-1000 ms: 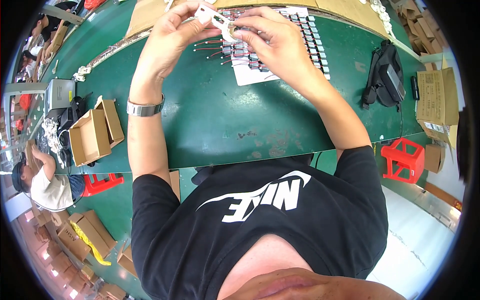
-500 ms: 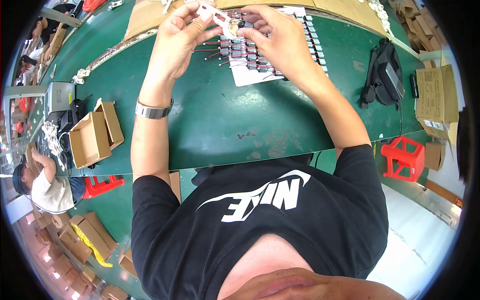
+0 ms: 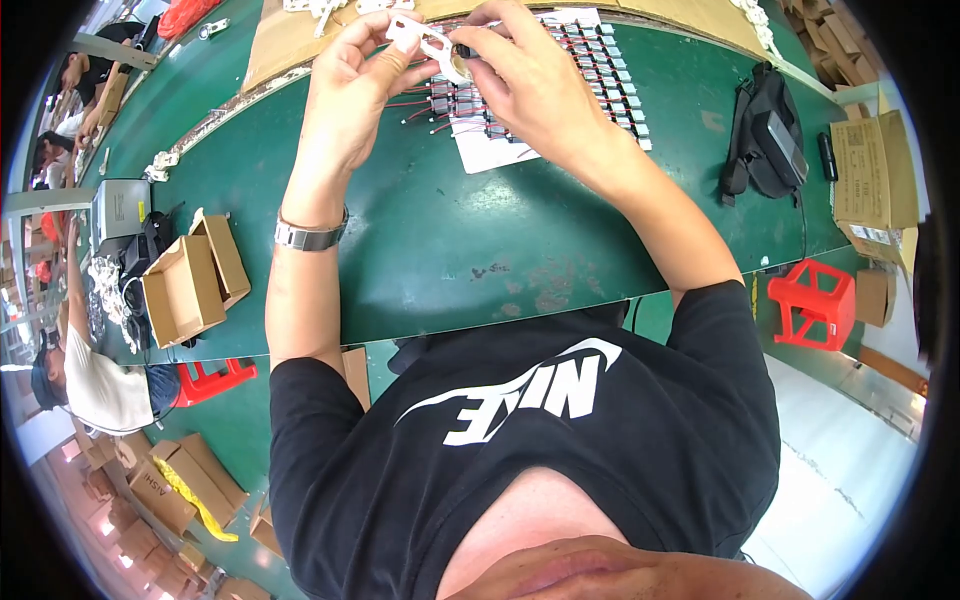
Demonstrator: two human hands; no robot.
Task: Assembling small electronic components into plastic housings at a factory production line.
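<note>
Over the far side of the green table (image 3: 430, 250), my left hand (image 3: 362, 85) pinches a white plastic bracket (image 3: 432, 42) with slots in its arm and a rounded ring end. My right hand (image 3: 535, 85) is closed at that ring end around a small dark motor (image 3: 463, 50), mostly hidden by the fingers. Whether the motor sits inside the ring I cannot tell. Beneath and beyond the right hand, several small grey motors (image 3: 622, 88) with red and black wires lie in rows on a white sheet (image 3: 482, 155).
Cardboard (image 3: 290, 40) lies along the far edge with white plastic parts (image 3: 318, 12) on it. A black bag (image 3: 768, 140) rests at the right, near a red stool (image 3: 812, 305). Open cardboard boxes (image 3: 185, 285) stand left; a co-worker (image 3: 105, 385) sits beyond them.
My right hand has turned and its fingers have closed further over the motor, hiding more of it. The bracket has shifted slightly left. The co-worker at left has stretched an arm forward.
</note>
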